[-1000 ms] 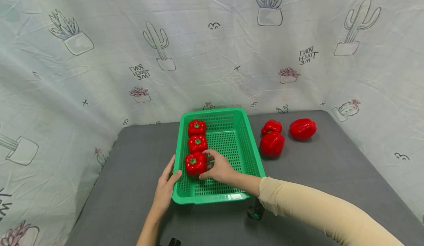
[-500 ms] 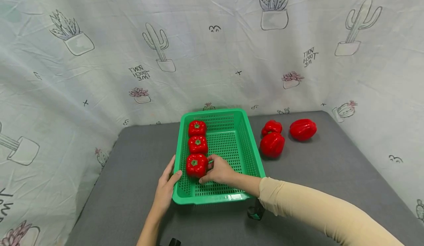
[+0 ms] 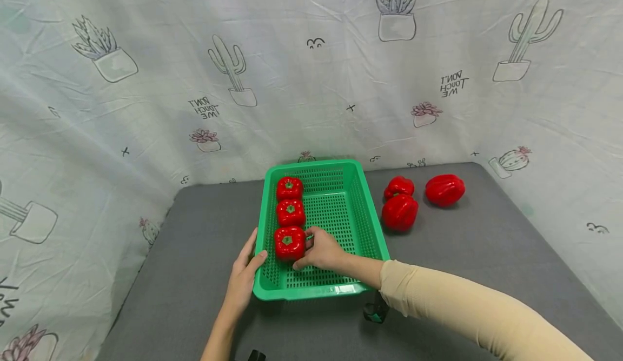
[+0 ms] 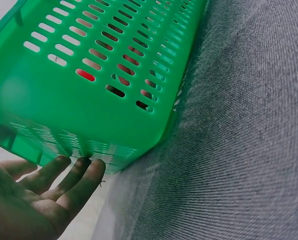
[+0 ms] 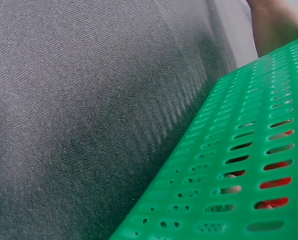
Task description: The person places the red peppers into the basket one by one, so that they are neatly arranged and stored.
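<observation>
We see near pepper (image 3: 289,243) upright in green basket (image 3: 375,236), left column, toward near edge of table (image 3: 194,274). Our right hand (image 3: 323,248) at its right side, fingers curled against it. Our left hand (image 3: 245,274) flat on basket's left wall, fingers straight, holding nothing. Row runs near-to-far. Left wrist view shows fingertips (image 4: 83,167) on wall; head view shows stem up.

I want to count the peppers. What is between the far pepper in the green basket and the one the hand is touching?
One more red pepper, the middle of the row, as the head view shows.
</observation>
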### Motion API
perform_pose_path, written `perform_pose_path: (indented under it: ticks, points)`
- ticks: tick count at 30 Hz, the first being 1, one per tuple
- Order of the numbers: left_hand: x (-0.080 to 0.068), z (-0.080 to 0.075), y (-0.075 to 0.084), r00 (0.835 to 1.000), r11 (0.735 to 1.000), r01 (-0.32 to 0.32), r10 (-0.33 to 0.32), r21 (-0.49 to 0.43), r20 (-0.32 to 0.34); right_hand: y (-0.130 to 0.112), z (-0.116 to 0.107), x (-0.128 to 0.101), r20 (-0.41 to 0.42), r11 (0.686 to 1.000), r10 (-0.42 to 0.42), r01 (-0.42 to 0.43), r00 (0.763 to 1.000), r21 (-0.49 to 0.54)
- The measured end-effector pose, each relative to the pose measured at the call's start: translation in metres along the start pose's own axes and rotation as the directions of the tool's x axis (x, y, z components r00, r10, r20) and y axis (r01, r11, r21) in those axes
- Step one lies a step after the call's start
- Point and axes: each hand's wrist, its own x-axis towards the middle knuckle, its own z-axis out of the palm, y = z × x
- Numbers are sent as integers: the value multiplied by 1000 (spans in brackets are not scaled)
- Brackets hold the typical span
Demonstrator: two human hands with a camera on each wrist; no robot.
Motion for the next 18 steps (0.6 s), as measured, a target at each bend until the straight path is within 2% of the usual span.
perform_pose_path:
  ticks: [6, 12, 15, 18]
  points:
    - [0, 0, -1, 1000, 1000, -3, 3, 14, -1, -5, -7, -6, 14, 999, -10, 11, 1000, -50]
    - [-1, -2, -1, 1000, 1000, -3, 3, 20, -12, -14, -22, -21, 18, 990, -80, 82, 997, -115]
    - [0, -2, -3, 1000, 1000, 1, -1, 16, -9, -17, -32, -32, -10, 986, -122, 120, 992, -116]
    - [0, -2, -6, 1000, 1000, -3, 3, 7, -6, -19, -43, -44, -77, 978, -191, 183, 979, -101]
